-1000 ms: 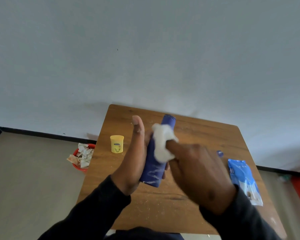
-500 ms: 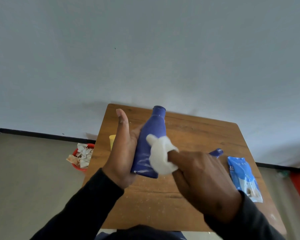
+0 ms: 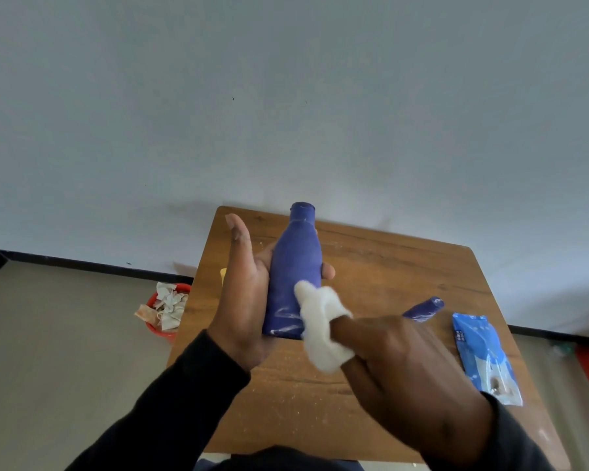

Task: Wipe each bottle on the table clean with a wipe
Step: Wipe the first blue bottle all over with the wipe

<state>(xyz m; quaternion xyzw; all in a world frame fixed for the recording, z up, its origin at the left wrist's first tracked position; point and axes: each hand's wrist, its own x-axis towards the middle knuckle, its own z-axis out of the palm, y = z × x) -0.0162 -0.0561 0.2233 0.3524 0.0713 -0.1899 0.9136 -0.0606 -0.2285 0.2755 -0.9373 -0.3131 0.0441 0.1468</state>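
On the floor at the far left, a red bin stuffed with crumpled used wipes is seen just beside the wooden table. Above the table's left half, the blue bottle is held upright and clear of the surface by the left hand, whose fingers are curled round its far side while the thumb is kept straight. A wadded white wipe is pinched by the right hand and pressed against the bottle's lower right side, where pale streaks are visible. The wiping of this bottle is judged to be under way; next, the bottle would need to be turned so that unwiped faces are reached. Further right, a blue cap and a blue wipe packet are found lying on the table.
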